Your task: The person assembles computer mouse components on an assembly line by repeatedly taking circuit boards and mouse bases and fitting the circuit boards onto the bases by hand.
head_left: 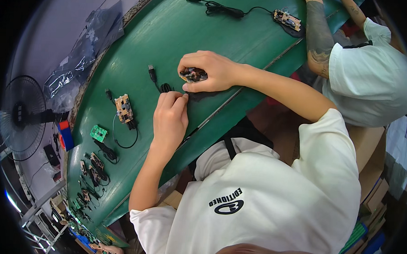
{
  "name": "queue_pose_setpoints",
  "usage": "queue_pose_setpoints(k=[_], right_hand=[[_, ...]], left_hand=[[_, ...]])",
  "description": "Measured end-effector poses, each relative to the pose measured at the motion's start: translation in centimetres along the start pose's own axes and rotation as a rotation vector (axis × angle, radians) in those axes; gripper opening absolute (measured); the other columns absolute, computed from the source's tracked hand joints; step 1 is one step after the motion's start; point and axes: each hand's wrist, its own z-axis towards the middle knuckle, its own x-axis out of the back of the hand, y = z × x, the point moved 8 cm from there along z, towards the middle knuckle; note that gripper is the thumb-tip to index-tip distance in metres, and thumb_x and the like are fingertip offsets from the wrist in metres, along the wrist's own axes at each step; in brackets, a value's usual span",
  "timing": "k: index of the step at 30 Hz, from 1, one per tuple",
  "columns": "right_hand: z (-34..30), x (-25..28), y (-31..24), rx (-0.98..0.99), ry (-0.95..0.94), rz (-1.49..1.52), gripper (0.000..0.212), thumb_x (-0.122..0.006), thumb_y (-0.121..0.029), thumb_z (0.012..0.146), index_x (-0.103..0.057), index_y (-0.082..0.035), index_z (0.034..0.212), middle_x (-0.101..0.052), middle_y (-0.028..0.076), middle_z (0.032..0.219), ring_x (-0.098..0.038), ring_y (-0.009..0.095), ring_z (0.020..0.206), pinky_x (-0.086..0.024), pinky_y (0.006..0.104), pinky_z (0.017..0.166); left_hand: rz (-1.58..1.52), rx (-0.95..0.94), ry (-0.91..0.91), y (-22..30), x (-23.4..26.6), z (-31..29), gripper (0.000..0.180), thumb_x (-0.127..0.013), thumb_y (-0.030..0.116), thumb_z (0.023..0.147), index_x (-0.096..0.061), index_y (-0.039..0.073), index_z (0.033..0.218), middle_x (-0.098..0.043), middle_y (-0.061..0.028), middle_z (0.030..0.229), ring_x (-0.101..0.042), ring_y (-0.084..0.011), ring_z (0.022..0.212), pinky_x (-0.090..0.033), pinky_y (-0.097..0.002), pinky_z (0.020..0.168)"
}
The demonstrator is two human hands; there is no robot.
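My right hand (216, 73) is closed around an open computer mouse (194, 74), its inner parts showing between thumb and fingers. Beside it, the fingertips of my left hand (170, 114) pinch together at the mouse's black cable (166, 87); the exact spot of the grip is mostly hidden. The cable's USB plug (152, 72) lies just beyond my left hand on the green work surface (155, 40). To the left sits a tan circuit board (124, 108) with its own dark cable. A small green circuit board (98, 132) lies nearer the surface's left edge.
More boards with coiled cables (94, 170) trail along the lower left. At the far right lies another open mouse (287, 20) with a bundled cable (223, 10), near a co-worker's arm (319, 37). A fan (21, 116) and clear plastic bags (87, 51) stand past the raised edge.
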Motion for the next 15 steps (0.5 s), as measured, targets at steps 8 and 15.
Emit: queue_pose_setpoints(k=[8,15], right_hand=[[0.0,0.0,0.2,-0.026,0.006,-0.006,0.036,-0.073,-0.036,0.085,-0.063,-0.005,0.099,-0.067,0.012,0.093,-0.064,0.033,0.085,-0.050,0.0434,0.074],[0.1,0.1,0.3,-0.038,-0.002,-0.017,0.033,-0.072,-0.034,0.088,-0.061,-0.006,0.101,-0.063,0.009,0.093,-0.060,0.030,0.084,-0.046,0.0401,0.080]], left_hand=[[0.302,-0.244,-0.225,2.3,-1.5,-1.4,0.035,-0.061,-0.009,0.076,-0.066,-0.013,0.111,-0.061,-0.0178,0.108,-0.060,-0.0319,0.102,-0.054,-0.0415,0.084],[0.079,-0.310,-0.157,0.9,-0.5,-0.7,0.048,-0.062,-0.013,0.070,-0.067,-0.008,0.117,-0.061,-0.0179,0.112,-0.062,-0.0350,0.103,-0.054,-0.0440,0.088]])
